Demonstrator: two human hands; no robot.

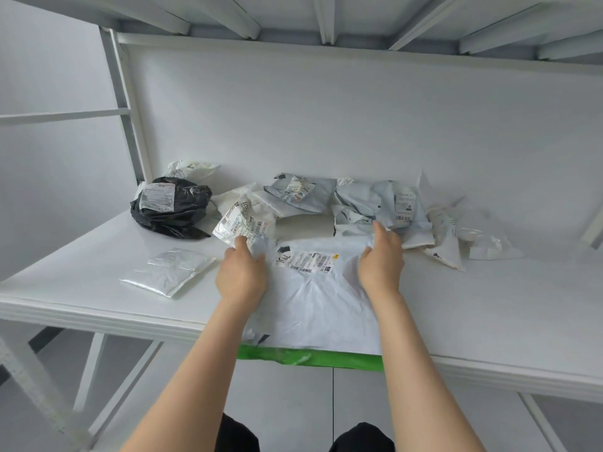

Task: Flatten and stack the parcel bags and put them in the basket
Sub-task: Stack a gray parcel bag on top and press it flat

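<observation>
A large white parcel bag (321, 301) with a shipping label lies flat on the white table (489, 308), on top of a green bag (326, 357) whose edge sticks out over the table's front. My left hand (241, 275) rests on the white bag's far left corner, fingers extended. On its far right corner my right hand (381, 259) presses with straight fingers. Behind them lies a row of crumpled bags: a black one (173, 207), a white one (244, 213), grey ones (300, 194) (381, 203) and pale ones (456, 236). No basket is in view.
A small flattened silvery bag (169, 272) lies at the left near the table's front edge. A white back panel rises behind the bags, and a shelf frame runs overhead. A metal upright (127, 106) stands at the back left corner.
</observation>
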